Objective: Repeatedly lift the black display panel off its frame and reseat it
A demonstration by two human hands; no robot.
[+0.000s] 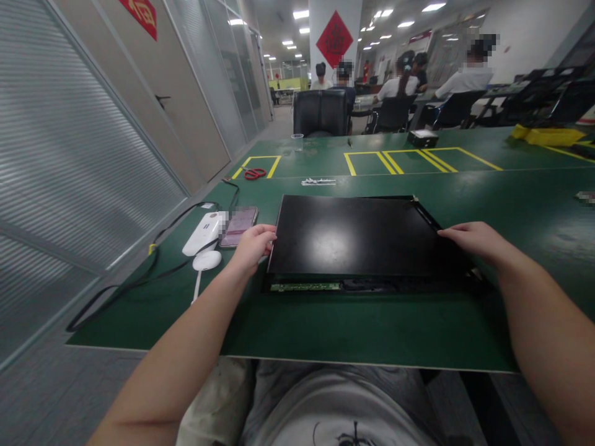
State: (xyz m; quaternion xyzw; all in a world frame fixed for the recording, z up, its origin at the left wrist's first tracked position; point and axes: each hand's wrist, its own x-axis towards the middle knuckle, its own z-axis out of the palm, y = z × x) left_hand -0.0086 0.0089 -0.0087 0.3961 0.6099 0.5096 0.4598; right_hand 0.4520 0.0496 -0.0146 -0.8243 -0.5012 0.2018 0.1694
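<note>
A flat black display panel (353,238) lies a little askew over a black frame (427,214) on the green table. A strip of green circuit board (305,287) shows along the near edge. My left hand (255,248) is closed on the panel's left edge, its thumb and fingers bent around it. At the opposite side, my right hand (476,241) pinches the right edge with fingertips together; its lower fingers are partly hidden. Left of my left hand lie a phone (239,226) and a white device (203,233).
A round white charger (207,260) and black cables (139,282) lie at the left. Red-handled scissors (255,174), small white pieces (318,182), a clear cup (297,142) and a black box (423,138) are farther back. Several people sit beyond the table.
</note>
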